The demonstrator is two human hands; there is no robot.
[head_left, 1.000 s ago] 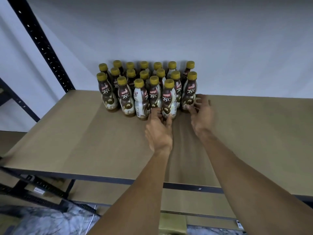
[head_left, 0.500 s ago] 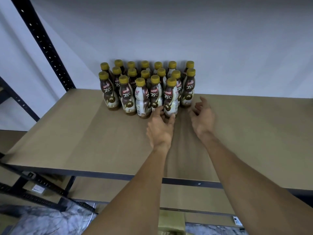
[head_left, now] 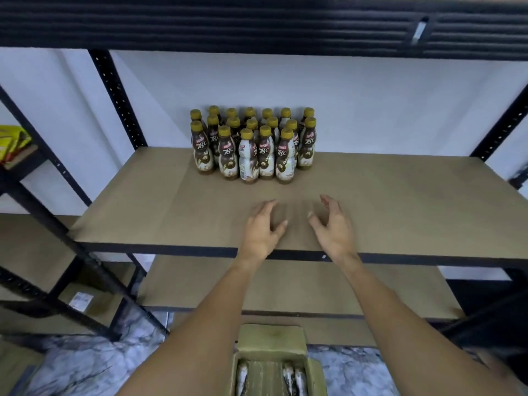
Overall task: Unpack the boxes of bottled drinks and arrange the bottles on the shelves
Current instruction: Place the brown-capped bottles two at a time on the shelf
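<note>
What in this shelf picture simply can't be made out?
- Back-row bottles, head view: only the caps show; the front rows hide their labels and make the count unsure.
- Cardboard box, head view: the bottom edge cuts it off, so how many bottles are left inside is unknown.
- Yellow packets, head view: cut by the left edge and blurred, print unreadable.
- White tag, head view: too small to read.

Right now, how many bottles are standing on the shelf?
18 bottles by cap count, bunched at the back of the shelf: seven rearmost, seven midway, four in front. More could hide.
</note>
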